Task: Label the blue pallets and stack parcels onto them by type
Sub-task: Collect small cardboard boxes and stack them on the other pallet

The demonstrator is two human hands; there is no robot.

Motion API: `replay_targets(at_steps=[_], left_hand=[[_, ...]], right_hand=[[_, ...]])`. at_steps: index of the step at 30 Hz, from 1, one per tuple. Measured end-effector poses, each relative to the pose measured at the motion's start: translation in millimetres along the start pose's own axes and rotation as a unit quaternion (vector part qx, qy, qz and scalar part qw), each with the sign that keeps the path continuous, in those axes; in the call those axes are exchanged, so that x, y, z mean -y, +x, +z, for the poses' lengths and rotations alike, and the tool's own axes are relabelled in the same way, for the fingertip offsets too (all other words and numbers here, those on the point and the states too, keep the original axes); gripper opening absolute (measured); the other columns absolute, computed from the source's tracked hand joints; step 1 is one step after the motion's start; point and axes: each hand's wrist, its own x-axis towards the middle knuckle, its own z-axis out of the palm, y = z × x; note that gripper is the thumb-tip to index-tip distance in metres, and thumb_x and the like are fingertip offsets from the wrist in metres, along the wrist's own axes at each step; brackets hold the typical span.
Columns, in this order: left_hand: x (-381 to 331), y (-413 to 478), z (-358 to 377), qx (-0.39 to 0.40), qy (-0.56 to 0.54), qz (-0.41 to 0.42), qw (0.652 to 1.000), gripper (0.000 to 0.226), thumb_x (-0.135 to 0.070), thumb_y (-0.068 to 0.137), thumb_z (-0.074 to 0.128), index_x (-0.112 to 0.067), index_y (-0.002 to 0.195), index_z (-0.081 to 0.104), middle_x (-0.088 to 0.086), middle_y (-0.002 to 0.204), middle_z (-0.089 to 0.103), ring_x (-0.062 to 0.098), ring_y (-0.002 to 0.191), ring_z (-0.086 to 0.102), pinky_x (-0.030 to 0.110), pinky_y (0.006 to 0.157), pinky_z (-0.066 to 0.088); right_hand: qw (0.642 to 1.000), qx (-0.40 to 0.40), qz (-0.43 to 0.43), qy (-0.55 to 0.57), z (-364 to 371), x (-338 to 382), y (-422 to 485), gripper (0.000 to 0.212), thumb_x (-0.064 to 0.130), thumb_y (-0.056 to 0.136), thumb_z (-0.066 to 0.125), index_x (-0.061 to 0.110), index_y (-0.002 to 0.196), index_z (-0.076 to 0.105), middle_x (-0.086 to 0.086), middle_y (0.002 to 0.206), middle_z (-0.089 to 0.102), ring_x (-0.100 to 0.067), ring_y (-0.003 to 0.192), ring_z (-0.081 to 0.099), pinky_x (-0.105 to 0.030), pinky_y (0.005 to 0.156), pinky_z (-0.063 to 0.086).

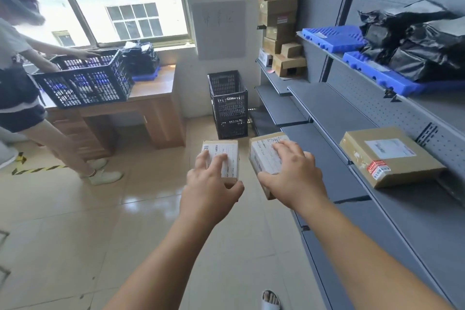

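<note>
Cardboard: gripping one small box (226, 150) in left hand (208, 189), second box (264, 156) in right hand (297, 178). Mid-carry; next probably lifting both onto the bare blue pallet (332, 38) at upper shelf (442, 106) edge.

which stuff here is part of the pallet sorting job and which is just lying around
Job: left hand gripping left box; right hand gripping right box; blue pallets; black bagged parcels; flat cardboard parcel.
Lying about: stacked black crates; wooden desk; wall sheet.
</note>
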Motion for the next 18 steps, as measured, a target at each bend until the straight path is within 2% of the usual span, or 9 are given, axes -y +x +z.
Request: replay_targets(at_steps=[3, 8, 18], left_hand=[[-15.0, 51.5, 4.1, -0.010, 0.000, -0.003, 1.000, 0.073, -0.053, 0.078, 0.062, -0.046, 0.146, 0.037, -0.010, 0.165, 0.016, 0.024, 0.137, 0.035, 0.041, 0.100, 0.048], [-32.9, 133.5, 9.2, -0.022, 0.003, -0.028, 0.999, 0.071, -0.054, 0.077, 0.061, -0.047, 0.144, 0.037, -0.013, 0.165, 0.013, 0.024, 0.135, 0.036, 0.042, 0.098, 0.048], [-26.2, 274.0, 25.3, -0.017, -0.006, -0.044, 0.999, 0.073, -0.053, 0.075, 0.062, -0.048, 0.143, 0.037, -0.014, 0.164, 0.014, 0.024, 0.135, 0.036, 0.043, 0.099, 0.048]], right_hand=[[1.000, 0.001, -0.005, 0.008, 2.2, -3.8, 59.8, 0.081, 0.052, 0.073, 0.056, 0.030, 0.150, 0.042, 0.014, 0.160, 0.031, -0.026, 0.132, 0.038, -0.047, 0.101, 0.040], [1.000, 0.008, -0.015, 0.022, 4.2, -5.1, 153.1, 0.089, 0.055, 0.064, 0.048, 0.031, 0.150, 0.042, 0.015, 0.159, 0.032, -0.028, 0.128, 0.040, -0.045, 0.098, 0.042], [0.999, 0.018, -0.024, 0.015, 32.8, 5.4, 299.3, 0.087, 0.056, 0.065, 0.051, 0.031, 0.148, 0.044, 0.015, 0.158, 0.032, -0.027, 0.129, 0.039, -0.045, 0.098, 0.040]])
